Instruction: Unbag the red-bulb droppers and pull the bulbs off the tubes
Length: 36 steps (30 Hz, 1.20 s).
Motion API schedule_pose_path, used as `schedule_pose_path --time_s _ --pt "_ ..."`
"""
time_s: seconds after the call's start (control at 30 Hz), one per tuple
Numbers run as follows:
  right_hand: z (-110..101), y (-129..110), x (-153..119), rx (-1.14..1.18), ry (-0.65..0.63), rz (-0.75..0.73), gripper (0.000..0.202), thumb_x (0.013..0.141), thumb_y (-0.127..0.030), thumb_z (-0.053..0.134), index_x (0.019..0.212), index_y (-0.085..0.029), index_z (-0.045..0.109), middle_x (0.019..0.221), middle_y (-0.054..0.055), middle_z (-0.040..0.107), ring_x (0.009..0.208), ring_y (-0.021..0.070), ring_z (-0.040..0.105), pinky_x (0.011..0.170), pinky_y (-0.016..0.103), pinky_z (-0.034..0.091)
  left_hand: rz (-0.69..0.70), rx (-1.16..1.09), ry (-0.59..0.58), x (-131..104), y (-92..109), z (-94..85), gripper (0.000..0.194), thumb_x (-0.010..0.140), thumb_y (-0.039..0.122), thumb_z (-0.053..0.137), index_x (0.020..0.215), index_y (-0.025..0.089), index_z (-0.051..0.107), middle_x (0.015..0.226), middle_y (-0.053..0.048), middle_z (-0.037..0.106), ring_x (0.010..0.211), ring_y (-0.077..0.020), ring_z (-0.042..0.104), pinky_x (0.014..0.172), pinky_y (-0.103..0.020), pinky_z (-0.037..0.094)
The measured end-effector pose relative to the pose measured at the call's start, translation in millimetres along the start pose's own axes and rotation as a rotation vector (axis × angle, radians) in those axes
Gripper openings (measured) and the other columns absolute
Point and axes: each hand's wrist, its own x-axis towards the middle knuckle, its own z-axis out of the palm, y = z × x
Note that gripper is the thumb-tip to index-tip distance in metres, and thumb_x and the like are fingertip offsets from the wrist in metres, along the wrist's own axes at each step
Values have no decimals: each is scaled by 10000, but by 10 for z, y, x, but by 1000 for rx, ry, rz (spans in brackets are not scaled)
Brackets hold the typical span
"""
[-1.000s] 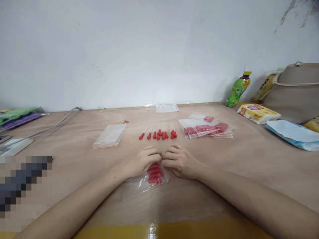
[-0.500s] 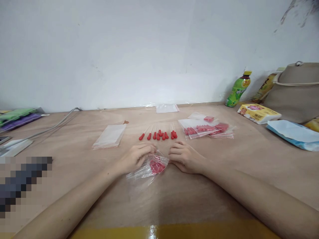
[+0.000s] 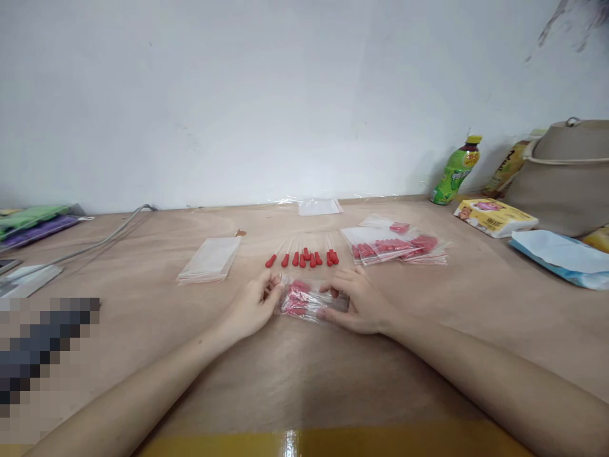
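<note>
A clear plastic bag [image 3: 297,299] lies sideways between my hands, with several red-bulbed droppers inside and their bulbs toward the left. My left hand [image 3: 259,304] pinches the bag's left end between thumb and fingers. Around the bag's right part curls my right hand [image 3: 354,301], thumb on the near side and fingers on the far side. Just beyond the hands, loose glass droppers [image 3: 311,259] with red bulbs lie in a loose row, bulbs toward me.
A stack of flat clear bags [image 3: 209,259] lies left of the droppers. To the right is a pile of filled bags [image 3: 392,246]. A flat bag [image 3: 320,207] rests near the wall. Farther right are a tissue pack [image 3: 495,217], a green bottle [image 3: 454,171] and a blue-white packet [image 3: 556,257].
The bag has turned so its red bulbs lie left and its clear part right. My left hand now grips its left end, and my right hand has closed around the right part.
</note>
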Motion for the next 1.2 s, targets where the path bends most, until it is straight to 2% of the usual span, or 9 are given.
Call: schedule_pose_path --time_s 0.13,0.23,0.33,0.4,0.57,0.73,0.87,1.03,1.2 --pt "-13 2 -13 -68 -42 58 442 686 -511 631 997 -200 586 898 42 577 829 180 527 784 350 318 -329 -389 -206 42 -39 -35 233 792 376 513 759 147 480 637 18 559 470 -84 551 453 -207 450" --pt "16 47 -12 -67 -57 60 419 714 -492 616 1007 -194 590 911 58 551 841 184 520 773 342 347 -375 -419 -254 52 -54 -57 296 725 342 620 922 133 549 644 16 584 474 -71 555 457 -184 450" --pt "48 119 7 -17 -80 25 428 711 -498 624 1001 -185 585 927 66 538 860 186 510 759 321 365 -308 -378 -267 46 -51 -45 423 702 354 653 1042 120 562 565 32 555 447 -66 515 425 -170 409" --pt "61 166 26 11 -103 3 459 684 -520 644 990 -183 583 907 59 541 860 187 504 751 312 364 -268 -371 -264 44 -42 -21 429 701 362 652 1042 111 578 535 41 528 434 -59 475 417 -168 380" --pt "64 216 61 61 -139 -60 465 650 -537 670 930 -175 584 858 43 540 841 180 480 742 298 353 -109 -257 -268 45 -18 33 335 768 401 567 941 120 625 517 49 455 434 -51 383 419 -172 304" --pt "68 198 65 59 -143 -87 424 675 -532 652 903 -181 584 821 27 534 801 164 469 712 282 338 67 -154 -237 22 6 49 253 801 377 541 785 125 559 629 22 488 562 -78 447 515 -188 366" --pt "72 188 63 64 -136 -77 398 684 -520 650 881 -179 590 812 28 538 796 165 469 698 277 336 105 -134 -243 9 1 56 210 836 345 495 790 140 506 693 8 509 625 -97 477 578 -213 396" --pt "65 185 59 78 -133 -65 403 681 -507 659 917 -187 594 823 26 538 816 169 475 723 286 341 166 -120 -190 -4 -23 86 165 846 289 464 755 151 458 682 24 463 618 -92 449 583 -213 387" --pt "61 173 56 78 -126 -54 381 705 -498 640 908 -179 594 829 34 535 815 169 479 735 296 354 147 -231 -178 45 -75 19 156 828 306 504 844 151 505 735 10 524 637 -94 500 582 -213 417"
